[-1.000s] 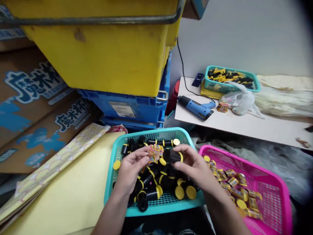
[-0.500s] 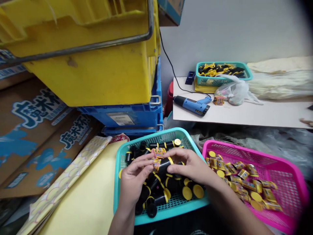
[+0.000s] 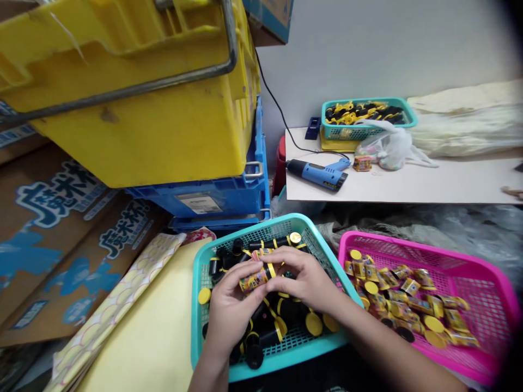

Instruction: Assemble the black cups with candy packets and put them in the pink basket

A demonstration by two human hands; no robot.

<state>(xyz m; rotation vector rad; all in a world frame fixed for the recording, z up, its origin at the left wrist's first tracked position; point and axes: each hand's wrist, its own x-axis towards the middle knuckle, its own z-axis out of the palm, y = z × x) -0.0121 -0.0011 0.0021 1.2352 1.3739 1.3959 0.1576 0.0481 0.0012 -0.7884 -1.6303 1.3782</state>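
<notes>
While your two hands meet over the teal basket (image 3: 195,326), they share one item: a black tube (image 3: 256,279) with a yellow band and a bright printed label about it, lying roughly level just above the basket's contents. Your left hand (image 3: 229,310) pinches its near end between thumb and fingers; your right hand (image 3: 305,280) closes on the other end, fingers curled over the top. Beneath them, in the teal basket: a heap of loose black tubes (image 3: 286,313) with yellow caps. Just beside it on the right: a pink basket (image 3: 469,272) holding labelled pieces (image 3: 408,307) and yellow caps. Behind, on a white tabletop (image 3: 441,185): a blue heat gun (image 3: 318,174), a plastic bag (image 3: 390,147) and a smaller teal basket (image 3: 368,132). To the left: a yellow crate (image 3: 134,120) stacked on a blue crate (image 3: 220,190), printed cardboard boxes (image 3: 61,234) and a yellow sheet (image 3: 143,337).
</notes>
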